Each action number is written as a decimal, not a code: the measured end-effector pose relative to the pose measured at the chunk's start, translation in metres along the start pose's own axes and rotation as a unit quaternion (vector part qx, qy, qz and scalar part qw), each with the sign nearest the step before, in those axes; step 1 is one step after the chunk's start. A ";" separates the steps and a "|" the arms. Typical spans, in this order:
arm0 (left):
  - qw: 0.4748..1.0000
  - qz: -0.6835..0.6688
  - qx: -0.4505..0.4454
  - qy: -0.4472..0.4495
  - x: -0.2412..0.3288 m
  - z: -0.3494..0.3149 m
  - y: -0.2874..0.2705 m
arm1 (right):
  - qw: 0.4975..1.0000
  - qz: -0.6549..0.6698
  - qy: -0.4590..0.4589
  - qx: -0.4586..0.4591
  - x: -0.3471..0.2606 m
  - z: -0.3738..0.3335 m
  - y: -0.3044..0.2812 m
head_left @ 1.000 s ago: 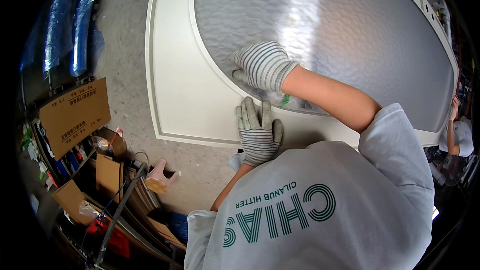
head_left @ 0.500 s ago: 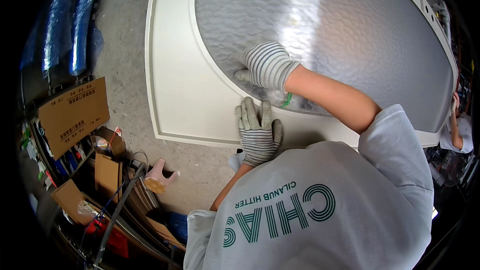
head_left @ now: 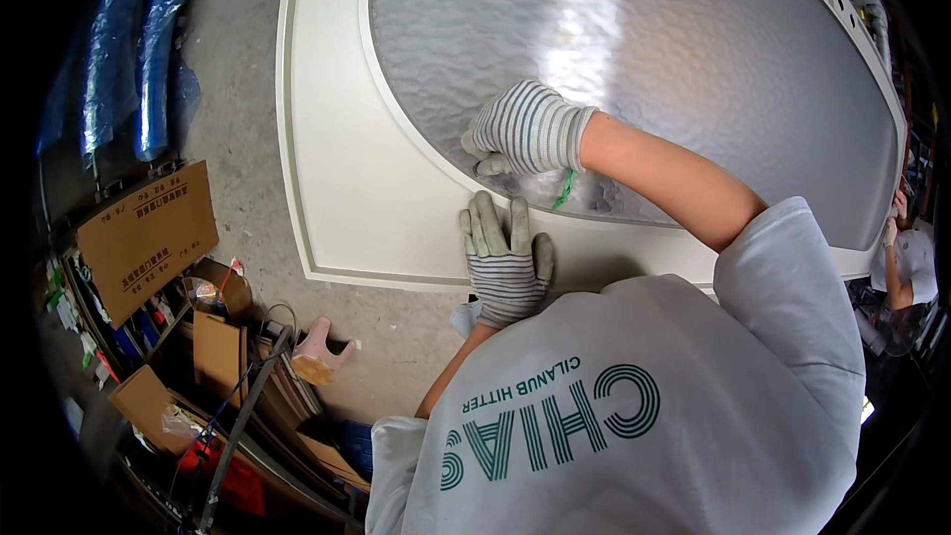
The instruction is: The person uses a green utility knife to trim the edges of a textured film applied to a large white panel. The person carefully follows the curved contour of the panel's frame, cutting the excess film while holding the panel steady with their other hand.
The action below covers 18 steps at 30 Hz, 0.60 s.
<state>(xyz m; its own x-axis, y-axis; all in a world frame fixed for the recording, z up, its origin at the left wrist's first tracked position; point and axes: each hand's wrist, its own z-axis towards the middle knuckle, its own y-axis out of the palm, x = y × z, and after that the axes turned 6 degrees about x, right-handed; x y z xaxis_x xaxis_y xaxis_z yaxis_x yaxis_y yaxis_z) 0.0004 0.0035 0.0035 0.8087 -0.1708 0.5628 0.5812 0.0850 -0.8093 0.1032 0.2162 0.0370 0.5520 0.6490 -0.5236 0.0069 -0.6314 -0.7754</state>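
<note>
A large white panel (head_left: 342, 178) lies before me, with a rounded, textured grey glass pane (head_left: 693, 89) set in it. My left hand (head_left: 503, 258), in a striped grey work glove, rests flat on the white border near its close edge, fingers spread. Over the pane's lower left edge is my right hand (head_left: 527, 129), in a matching glove. Its fingers are curled and pressed down at the glass rim; anything inside them is hidden. A short green string (head_left: 564, 189) hangs by the right glove's cuff, over the glass.
Blue plastic-wrapped long pieces (head_left: 158, 59) stand at the far left. Below them are a cardboard sheet (head_left: 149, 238), a rack with cardboard pieces (head_left: 220, 352), and a pink stool (head_left: 322, 349) on the concrete floor. Another person (head_left: 909, 258) is at the right edge.
My right hand has slid slightly along the glass rim toward me and to the right, fingers still curled. The left hand stays flat on the border. The whole view has shifted a little.
</note>
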 end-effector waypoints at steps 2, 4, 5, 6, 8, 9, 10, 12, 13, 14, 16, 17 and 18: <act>1.000 0.000 -0.003 -0.006 0.001 0.000 -0.001 | 0.999 0.018 0.030 0.023 -0.002 0.002 0.002; 1.000 0.007 -0.007 -0.006 0.002 0.000 -0.001 | 0.998 0.026 0.032 0.041 0.000 0.002 0.005; 1.000 0.011 -0.010 -0.006 0.001 -0.001 -0.001 | 0.998 0.027 0.020 0.048 0.001 0.000 0.008; 1.000 0.007 -0.008 -0.004 0.001 -0.001 -0.001 | 0.998 0.027 0.007 0.055 0.002 0.000 0.009; 1.000 -0.002 -0.004 0.001 0.001 0.002 0.000 | 1.000 0.013 -0.002 0.014 0.003 0.000 0.004; 1.000 0.002 0.001 0.002 0.001 0.000 0.000 | 1.000 0.005 -0.006 -0.007 0.003 0.000 0.002; 1.000 0.007 0.005 0.003 0.000 -0.002 0.000 | 0.999 0.020 -0.005 0.026 0.003 0.001 0.006; 1.000 0.009 0.010 0.004 0.001 0.000 0.001 | 0.995 0.045 -0.005 0.091 0.005 0.003 0.012; 1.000 0.008 0.009 0.004 0.002 0.001 0.001 | 0.997 0.031 -0.007 0.064 0.007 0.001 0.011; 1.000 0.009 0.004 0.002 0.002 0.000 0.000 | 0.999 0.022 -0.010 0.037 0.007 0.000 0.008; 1.000 0.009 -0.009 -0.006 0.001 0.000 -0.003 | 1.000 0.002 -0.013 -0.012 0.003 0.000 0.001; 1.000 0.005 -0.012 -0.008 0.002 0.002 -0.003 | 1.000 0.015 0.001 0.008 0.002 0.001 0.002; 1.000 0.008 -0.003 -0.003 0.002 0.001 -0.001 | 0.999 0.028 0.016 0.029 0.002 0.003 0.004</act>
<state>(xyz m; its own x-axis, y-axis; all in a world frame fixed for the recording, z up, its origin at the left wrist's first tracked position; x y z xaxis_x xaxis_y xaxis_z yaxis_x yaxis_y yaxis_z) 0.0013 0.0041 0.0058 0.8189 -0.1630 0.5503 0.5670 0.0819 -0.8196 0.1017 0.2158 0.0317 0.5763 0.5990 -0.5559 -0.0721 -0.6403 -0.7647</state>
